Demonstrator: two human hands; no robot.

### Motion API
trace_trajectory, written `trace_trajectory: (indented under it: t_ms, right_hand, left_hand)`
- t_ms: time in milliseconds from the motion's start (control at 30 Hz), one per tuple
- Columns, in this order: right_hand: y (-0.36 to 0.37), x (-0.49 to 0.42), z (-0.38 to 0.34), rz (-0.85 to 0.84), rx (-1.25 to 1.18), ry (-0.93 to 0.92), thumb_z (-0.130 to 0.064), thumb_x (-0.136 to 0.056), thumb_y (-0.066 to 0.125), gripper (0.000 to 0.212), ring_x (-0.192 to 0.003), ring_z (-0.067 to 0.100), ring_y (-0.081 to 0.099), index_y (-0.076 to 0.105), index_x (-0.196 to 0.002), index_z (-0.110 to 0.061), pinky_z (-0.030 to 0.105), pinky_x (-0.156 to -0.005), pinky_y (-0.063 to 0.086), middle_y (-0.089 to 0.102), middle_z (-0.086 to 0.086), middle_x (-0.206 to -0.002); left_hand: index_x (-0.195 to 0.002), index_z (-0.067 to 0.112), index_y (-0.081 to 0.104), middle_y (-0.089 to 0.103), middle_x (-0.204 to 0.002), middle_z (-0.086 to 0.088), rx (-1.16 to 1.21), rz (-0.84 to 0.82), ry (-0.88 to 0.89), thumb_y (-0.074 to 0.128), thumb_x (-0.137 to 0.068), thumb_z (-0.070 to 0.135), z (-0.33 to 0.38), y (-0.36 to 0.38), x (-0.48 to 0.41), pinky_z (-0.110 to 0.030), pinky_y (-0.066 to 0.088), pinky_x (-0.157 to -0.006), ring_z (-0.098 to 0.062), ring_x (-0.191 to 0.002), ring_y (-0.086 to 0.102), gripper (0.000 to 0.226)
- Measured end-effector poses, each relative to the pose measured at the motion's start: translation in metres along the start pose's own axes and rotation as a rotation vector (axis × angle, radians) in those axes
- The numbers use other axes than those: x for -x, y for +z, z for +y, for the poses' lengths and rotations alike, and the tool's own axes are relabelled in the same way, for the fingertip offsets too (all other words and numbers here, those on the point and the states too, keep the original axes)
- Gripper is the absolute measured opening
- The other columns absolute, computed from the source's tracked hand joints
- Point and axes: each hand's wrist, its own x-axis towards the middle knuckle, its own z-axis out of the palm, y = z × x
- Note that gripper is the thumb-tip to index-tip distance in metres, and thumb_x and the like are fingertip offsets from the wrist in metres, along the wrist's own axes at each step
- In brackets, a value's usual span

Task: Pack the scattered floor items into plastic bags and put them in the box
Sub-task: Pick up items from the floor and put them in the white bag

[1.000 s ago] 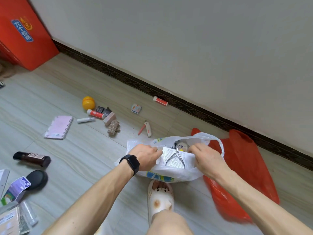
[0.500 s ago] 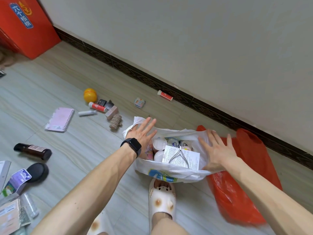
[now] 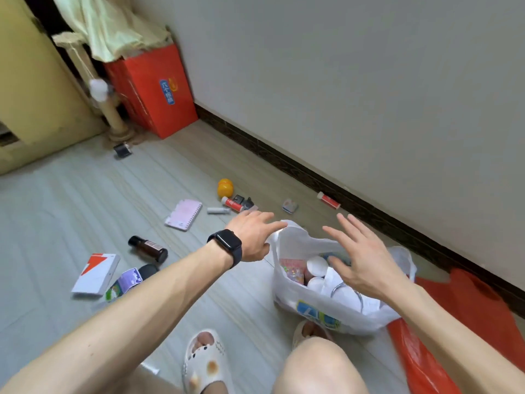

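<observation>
White bag [image 3: 326, 314] sits on the floor [image 3: 71, 209] just ahead of the knee, mouth open, partly filled: white caps, a pink packet, a metal tool visible inside. Left hand [image 3: 250, 237] at the bag's far-left rim, fingers [image 3: 267, 216] spread and extended, pinching nothing; contact with the film uncertain. Right hand [image 3: 363, 260] hovers over the mouth, fingers spread, empty. Judged handling: film thin, soft, slippery, gives no support of its own; load looks light to moderate, loose, likely to shift and spill if tipped. The tool could puncture the film. Best hold: gather both handle loops together above the load, lift vertically. Red bag [image 3: 468, 314] lies flat beside it; red box [image 3: 156, 89] stands well apart by the wall
</observation>
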Motion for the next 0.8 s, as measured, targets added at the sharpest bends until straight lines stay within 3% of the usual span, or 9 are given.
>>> trace_trajectory:
  t_ms: [133,333,433,600,800]
  right_hand:
    - [-0.009,-0.03,-0.059,0.063,-0.057,-0.153,-0.039,-0.094,0.054,0.064,-0.153,0.014,0.001,0.029,-0.153,-0.037,0.034,-0.124,0.01,0.009,-0.004,-0.166]
    - [-0.002,-0.072,-0.123,0.021,-0.003,-0.339,-0.045,-0.094,0.052,0.067,-0.153,0.013,0.001,0.024,-0.154,-0.037,0.029,-0.122,0.009,0.006,-0.006,-0.166]
    - [0.013,-0.091,-0.147,-0.043,0.046,-0.444,-0.048,-0.092,0.051,0.068,-0.153,0.015,0.006,0.026,-0.154,-0.037,0.033,-0.123,0.017,0.01,-0.004,-0.166]
    - [0.066,-0.119,-0.18,-0.286,0.181,-0.542,-0.046,-0.097,0.042,0.067,-0.154,0.018,0.001,0.012,-0.156,-0.038,0.036,-0.122,0.012,-0.001,-0.003,-0.167]
    - [0.175,-0.148,-0.202,-0.633,0.323,-0.51,-0.036,-0.1,0.042,0.064,-0.153,0.022,0.001,0.013,-0.157,-0.03,0.043,-0.121,0.014,0.001,0.004,-0.167]
  left_hand:
    - [-0.152,0.041,0.017,0.027,-0.157,-0.003,-0.024,-0.003,-0.222,0.053,-0.089,0.033,-0.06,-0.005,0.059,-0.045,0.026,-0.113,-0.025,-0.142,0.029,0.073]
    - [-0.153,0.039,0.018,0.021,-0.16,-0.003,0.134,-0.024,-0.629,0.05,-0.089,0.037,-0.129,0.042,0.143,-0.045,0.017,-0.116,-0.019,-0.147,0.02,0.071]
    - [-0.153,0.037,0.019,0.019,-0.161,-0.003,0.246,-0.103,-0.804,0.05,-0.088,0.039,-0.145,0.095,0.179,-0.047,0.014,-0.116,-0.02,-0.148,0.016,0.072]
    - [-0.152,0.035,0.018,0.019,-0.159,-0.006,0.384,-0.303,-0.975,0.05,-0.084,0.045,-0.145,0.189,0.213,-0.049,0.018,-0.115,-0.025,-0.147,0.016,0.075]
    - [-0.154,0.036,0.013,0.0,-0.164,-0.005,0.504,-0.428,-1.017,0.053,-0.084,0.045,-0.141,0.257,0.206,-0.051,0.011,-0.117,-0.027,-0.149,0.003,0.081]
